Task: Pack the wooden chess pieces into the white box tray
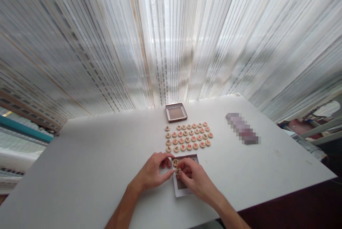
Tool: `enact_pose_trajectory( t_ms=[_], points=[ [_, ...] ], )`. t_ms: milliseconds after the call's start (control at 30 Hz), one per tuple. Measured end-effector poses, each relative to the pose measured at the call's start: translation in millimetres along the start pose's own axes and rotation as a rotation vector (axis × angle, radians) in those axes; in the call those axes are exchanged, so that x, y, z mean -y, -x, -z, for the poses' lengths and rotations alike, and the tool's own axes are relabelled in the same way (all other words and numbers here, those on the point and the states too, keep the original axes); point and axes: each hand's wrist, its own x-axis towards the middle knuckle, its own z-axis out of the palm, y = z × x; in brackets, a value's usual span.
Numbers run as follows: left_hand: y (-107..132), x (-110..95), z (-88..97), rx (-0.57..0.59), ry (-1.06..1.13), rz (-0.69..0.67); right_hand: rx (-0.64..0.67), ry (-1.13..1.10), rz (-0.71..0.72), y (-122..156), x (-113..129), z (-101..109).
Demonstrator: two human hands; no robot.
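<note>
Several round wooden chess pieces (188, 136) with red and black characters lie in rows on the white table (101, 157). Just in front of them sits a shallow open box (184, 188). My left hand (153, 172) curls at the box's left edge, its thumb and fingers closed round a piece (175, 162) marked with a black character. My right hand (194, 178) rests over the box, fingers pinched on another small piece (177, 171) next to the first. Much of the box's inside is hidden under my right hand.
A second shallow box or lid (176, 112) lies beyond the rows of pieces, near the table's far edge. A blurred flat object (242, 133) lies to the right. Striped sheer curtains (171, 36) hang behind the table. Furniture shows past the right edge.
</note>
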Motion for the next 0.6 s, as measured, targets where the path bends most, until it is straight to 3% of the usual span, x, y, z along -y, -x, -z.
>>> enact_pose_trajectory(
  t_ms=[233, 600],
  points=[
    [0.0, -0.2, -0.2, -0.001, -0.005, -0.002, 0.008, 0.007, -0.046, -1.9, -2.3, -4.1],
    [0.3, 0.7, -1.4, -0.008, -0.005, -0.005, -0.004, 0.131, 0.058, 0.6, -3.3, -3.7]
  ],
)
